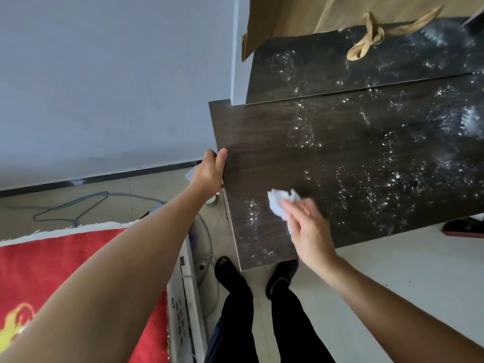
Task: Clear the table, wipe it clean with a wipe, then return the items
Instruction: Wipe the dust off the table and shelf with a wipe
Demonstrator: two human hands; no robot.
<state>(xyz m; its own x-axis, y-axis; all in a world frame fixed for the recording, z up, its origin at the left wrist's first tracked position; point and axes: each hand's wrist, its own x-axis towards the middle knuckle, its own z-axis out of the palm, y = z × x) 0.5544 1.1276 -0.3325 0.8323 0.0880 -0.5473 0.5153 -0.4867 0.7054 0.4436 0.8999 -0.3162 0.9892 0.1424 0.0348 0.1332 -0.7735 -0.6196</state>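
At the near left corner of the dark wood-grain desk, my right hand pinches the crumpled white wipe against the top, my left hand grips the edge, thumb on top; wiping step in hand, next strokes likely need to reach the droplets further right.

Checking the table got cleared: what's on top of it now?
A wipe in the right hand, droplets, and a paper bag at the far end. The bag covers what's beneath.
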